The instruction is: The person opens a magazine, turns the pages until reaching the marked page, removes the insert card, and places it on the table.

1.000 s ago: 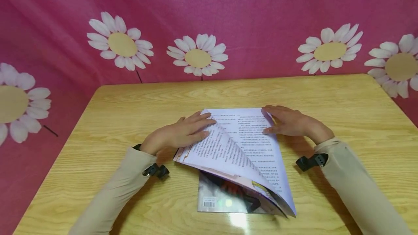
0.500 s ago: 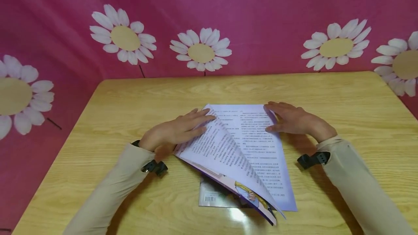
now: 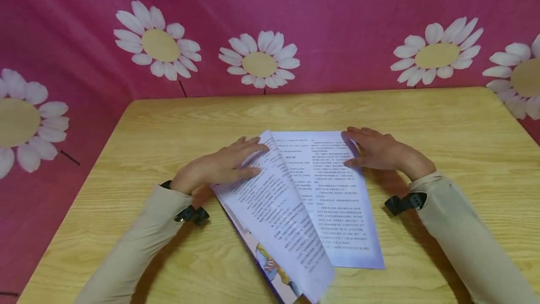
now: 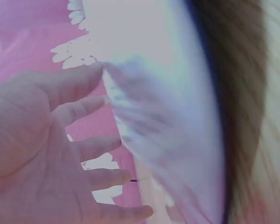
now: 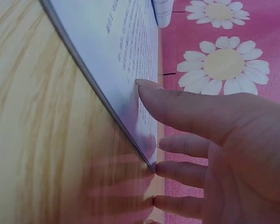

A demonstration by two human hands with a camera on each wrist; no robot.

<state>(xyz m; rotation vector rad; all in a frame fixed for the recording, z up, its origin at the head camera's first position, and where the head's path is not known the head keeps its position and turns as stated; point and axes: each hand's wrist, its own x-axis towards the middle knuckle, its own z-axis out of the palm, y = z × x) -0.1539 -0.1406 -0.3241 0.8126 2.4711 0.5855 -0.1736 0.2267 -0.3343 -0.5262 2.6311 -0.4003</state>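
Note:
An open magazine (image 3: 341,210) with printed text lies on the table, its right page flat. Its left part (image 3: 282,215) stands lifted and curved, sloping toward the near edge, and a coloured picture (image 3: 270,262) shows on a layer beneath. My left hand (image 3: 219,163) touches the upper left of this raised part with extended fingers; in the left wrist view, fingertips (image 4: 100,72) meet the paper's edge. At the upper right corner, my right hand (image 3: 381,154) rests with its thumb (image 5: 151,88) on the page and its other fingers stretched along the far edge.
The wooden table (image 3: 202,116) extends around the magazine on all sides. Behind it hangs a pink cloth (image 3: 337,36) printed with large white daisies. Each wrist carries a black strap (image 3: 405,204) beside a beige sleeve (image 3: 464,238).
The lifted left part has swung leftward and toward the near edge, showing more of the right page. The barcoded cover below is hidden now. My left hand has shifted slightly left; the right stays.

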